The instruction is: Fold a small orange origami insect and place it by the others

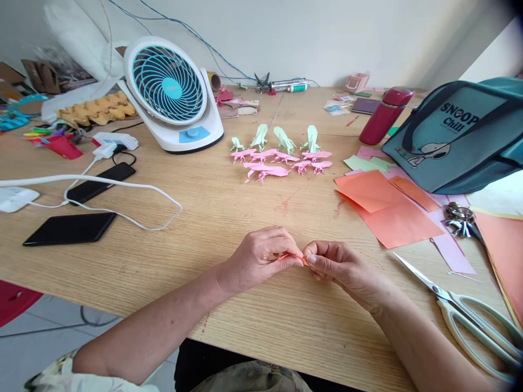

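Table (212, 201) of light wood takes the most place, and it goes back to a pale wall (327, 43) where thin blue cables (196, 32) hang. At lower left, some tiled floor (53, 313) is visible. On the right side stands a blue-green bag (437, 136), leaning; its inside I cannot see. A white fan (169, 90) stands at the back left, with its face tilted up. Large scissors (443, 296) lie near the right forearm, tips toward the upper left. Beyond them, orange sheets (402, 218) overlap other papers. A dark red flask (383, 120), capped, stands beside the bag. At far left, a small red cup (64, 147) is tilted and contains coloured pens (43, 132). In the middle stand folded figures, green ones (312, 139) behind pink ones (267, 170).

Smallest is the orange paper piece (305, 262), held just above the table near its front edge. The left hand (258, 257) pinches it between thumb and fingers, and the right hand (342, 262) pinches its right end. Its visible long axis goes from left to right, sinking slightly to the right; which end is its front, I cannot tell.
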### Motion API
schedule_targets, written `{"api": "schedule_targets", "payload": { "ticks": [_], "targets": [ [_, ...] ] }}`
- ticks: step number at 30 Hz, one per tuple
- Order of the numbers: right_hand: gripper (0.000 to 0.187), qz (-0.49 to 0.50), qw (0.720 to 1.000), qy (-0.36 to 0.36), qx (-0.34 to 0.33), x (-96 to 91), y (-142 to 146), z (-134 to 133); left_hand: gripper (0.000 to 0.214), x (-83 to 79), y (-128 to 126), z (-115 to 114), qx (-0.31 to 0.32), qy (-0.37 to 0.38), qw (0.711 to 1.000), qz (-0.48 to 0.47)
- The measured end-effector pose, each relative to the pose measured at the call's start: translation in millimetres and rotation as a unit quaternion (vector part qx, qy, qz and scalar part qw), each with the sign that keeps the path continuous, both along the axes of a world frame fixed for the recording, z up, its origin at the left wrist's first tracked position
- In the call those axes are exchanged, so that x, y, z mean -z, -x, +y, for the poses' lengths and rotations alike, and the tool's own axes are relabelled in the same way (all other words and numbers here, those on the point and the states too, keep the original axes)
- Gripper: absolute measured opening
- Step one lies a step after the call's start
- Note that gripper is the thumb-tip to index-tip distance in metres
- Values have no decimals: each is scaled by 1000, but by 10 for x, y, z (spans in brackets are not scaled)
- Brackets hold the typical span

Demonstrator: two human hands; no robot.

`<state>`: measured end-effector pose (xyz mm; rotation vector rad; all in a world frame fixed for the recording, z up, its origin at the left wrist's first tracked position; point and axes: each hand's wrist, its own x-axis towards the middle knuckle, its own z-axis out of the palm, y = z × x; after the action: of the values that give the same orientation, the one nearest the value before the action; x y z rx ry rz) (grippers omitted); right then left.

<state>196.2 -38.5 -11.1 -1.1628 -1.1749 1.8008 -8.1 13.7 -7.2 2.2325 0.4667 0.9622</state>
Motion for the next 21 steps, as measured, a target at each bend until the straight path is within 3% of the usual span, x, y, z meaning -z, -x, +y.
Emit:
{"api": "schedule_targets", "payload": {
  "ticks": [11, 21],
  "targets": [
    [34, -56, 998, -34, -1, -74, 17, 2, 4, -1, -23, -30, 12, 66, 997, -32],
    [36, -68, 997, -40, 14, -46, -2, -8, 11, 26, -43, -76, -25, 181, 982, -56]
  ]
}}
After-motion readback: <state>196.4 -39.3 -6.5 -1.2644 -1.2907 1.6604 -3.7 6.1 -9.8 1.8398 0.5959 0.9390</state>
